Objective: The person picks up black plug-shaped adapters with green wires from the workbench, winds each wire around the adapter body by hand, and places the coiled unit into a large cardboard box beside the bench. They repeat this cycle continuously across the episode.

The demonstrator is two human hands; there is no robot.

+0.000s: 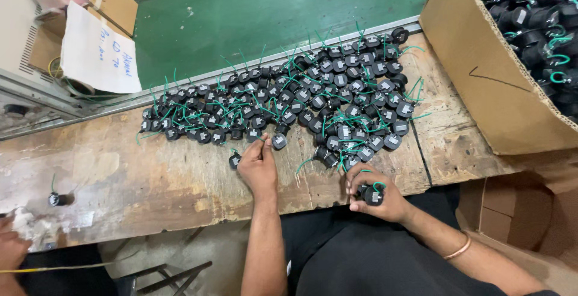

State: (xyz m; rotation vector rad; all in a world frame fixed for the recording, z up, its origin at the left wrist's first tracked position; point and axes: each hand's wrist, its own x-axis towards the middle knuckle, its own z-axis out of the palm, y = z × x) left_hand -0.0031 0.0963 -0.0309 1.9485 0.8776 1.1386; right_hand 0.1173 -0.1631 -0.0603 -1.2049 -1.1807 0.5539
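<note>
A worn wooden desk with stained, scuffed planks spans the near scene. Beyond its far metal edge lies a green floor. A cardboard box stands at right, and smaller cartons with white paper at far left.

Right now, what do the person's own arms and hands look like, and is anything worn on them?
Both forearms are bare, without sleeves or gloves. The right wrist carries a thin copper-coloured bangle. The left hand and right hand show no rings that I can make out.
</note>
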